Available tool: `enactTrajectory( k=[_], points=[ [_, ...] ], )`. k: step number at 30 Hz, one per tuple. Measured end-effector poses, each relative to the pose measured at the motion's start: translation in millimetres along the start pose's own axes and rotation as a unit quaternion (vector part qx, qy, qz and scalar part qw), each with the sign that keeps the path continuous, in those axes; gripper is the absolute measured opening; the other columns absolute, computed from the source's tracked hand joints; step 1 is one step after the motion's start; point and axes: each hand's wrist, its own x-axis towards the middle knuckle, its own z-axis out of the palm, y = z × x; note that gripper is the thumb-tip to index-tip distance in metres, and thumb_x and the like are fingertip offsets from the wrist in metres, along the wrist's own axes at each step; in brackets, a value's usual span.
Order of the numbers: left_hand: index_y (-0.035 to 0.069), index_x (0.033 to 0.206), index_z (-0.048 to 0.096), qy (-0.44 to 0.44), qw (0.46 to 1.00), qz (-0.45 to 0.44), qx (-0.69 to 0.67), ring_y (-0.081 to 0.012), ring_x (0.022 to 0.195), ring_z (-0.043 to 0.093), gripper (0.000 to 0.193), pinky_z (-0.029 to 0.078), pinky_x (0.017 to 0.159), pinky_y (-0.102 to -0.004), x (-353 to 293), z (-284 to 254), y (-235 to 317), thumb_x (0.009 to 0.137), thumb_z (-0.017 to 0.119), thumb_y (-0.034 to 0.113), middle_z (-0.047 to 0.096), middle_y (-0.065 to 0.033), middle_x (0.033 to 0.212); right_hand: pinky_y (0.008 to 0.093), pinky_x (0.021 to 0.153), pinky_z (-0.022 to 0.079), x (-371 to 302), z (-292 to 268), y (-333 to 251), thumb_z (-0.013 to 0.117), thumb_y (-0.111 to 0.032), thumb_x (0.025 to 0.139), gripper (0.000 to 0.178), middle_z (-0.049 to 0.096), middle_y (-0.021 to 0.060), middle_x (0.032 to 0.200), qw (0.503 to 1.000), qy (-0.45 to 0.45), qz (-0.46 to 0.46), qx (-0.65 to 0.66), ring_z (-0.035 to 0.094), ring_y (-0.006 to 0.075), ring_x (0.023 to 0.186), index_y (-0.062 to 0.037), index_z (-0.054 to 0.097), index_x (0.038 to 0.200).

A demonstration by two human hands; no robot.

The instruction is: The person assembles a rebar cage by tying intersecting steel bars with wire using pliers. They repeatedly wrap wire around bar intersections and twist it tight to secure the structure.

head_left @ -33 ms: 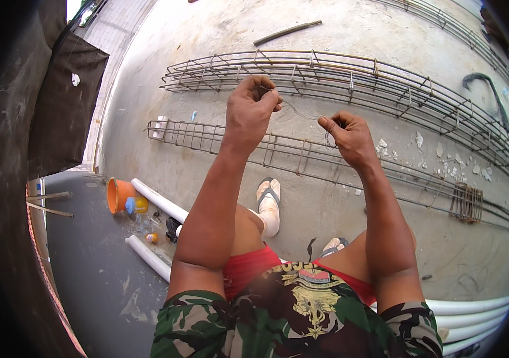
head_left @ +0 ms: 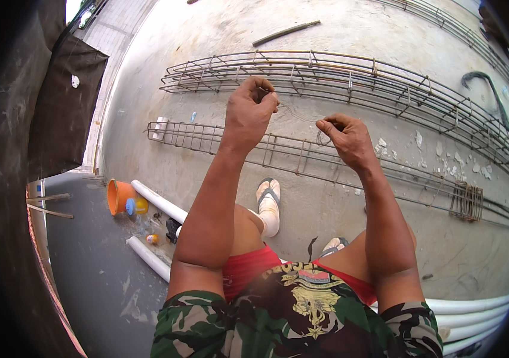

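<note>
A thin dark wire [head_left: 297, 115] hangs loosely between my two hands, above the steel rebar cages. My left hand [head_left: 248, 110] is closed in a pinch on one end of it. My right hand [head_left: 350, 141], lower and to the right, pinches the other part, where a small loop of wire dangles below the fingers. Beneath the hands lies a narrow rebar cage [head_left: 269, 149] with square stirrups. Just beyond it stretches a wider rebar cage [head_left: 350, 83], partly hidden behind my left hand.
A bundle of stirrups [head_left: 467, 201] sits at the narrow cage's right end, near broken white chips [head_left: 418, 140]. White pipes [head_left: 475, 316] lie at lower right; another pipe [head_left: 159, 200] is beside an orange bucket [head_left: 119, 197] at left. A short bar [head_left: 287, 33] lies farther off.
My right hand has shifted very slightly left, and the wire between the hands curves a little differently. My left hand has barely moved, still pinching.
</note>
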Motion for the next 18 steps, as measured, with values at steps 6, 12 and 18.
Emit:
enactTrajectory(
  k=[6, 12, 18],
  points=[
    [-0.002, 0.096, 0.057, -0.079, 0.996, -0.008, 0.044, -0.0103, 0.076, 0.063, 0.013, 0.051, 0.068, -0.0248, -17.1, 31.1, -2.9, 0.090, 0.062, 0.008, 0.065, -0.0072, 0.077, 0.0394, 0.076, 0.050, -15.7, 18.4, -23.9, 0.066, -0.025, 0.087, 0.028, 0.064, 0.0175, 0.100, 0.988, 0.071, -0.132, -0.036, 0.064, 0.0294, 0.092, -0.0066, 0.067, 0.108],
    [0.000, 0.092, 0.061, -0.075, 0.960, 0.050, 0.264, -0.0269, 0.068, 0.065, 0.032, 0.050, 0.064, -0.0366, -20.1, 42.0, 3.8, 0.090, 0.061, 0.032, 0.065, -0.0175, 0.076, 0.0381, 0.066, 0.050, -18.9, 2.4, -16.5, 0.061, -0.016, 0.091, 0.016, 0.067, 0.0151, 0.084, 0.993, 0.057, -0.100, -0.031, 0.066, 0.0328, 0.074, -0.0069, 0.066, 0.102],
    [0.004, 0.095, 0.060, -0.081, 0.920, 0.026, 0.383, -0.0413, 0.087, 0.062, 0.028, 0.047, 0.076, -0.0496, -14.2, 42.1, -15.9, 0.095, 0.050, 0.031, 0.065, -0.0216, 0.086, 0.0381, 0.066, 0.050, -25.3, 2.9, -16.0, 0.060, -0.013, 0.090, 0.015, 0.067, 0.0163, 0.086, 0.994, 0.024, -0.095, -0.051, 0.065, 0.0341, 0.076, -0.0043, 0.065, 0.101]
  ],
)
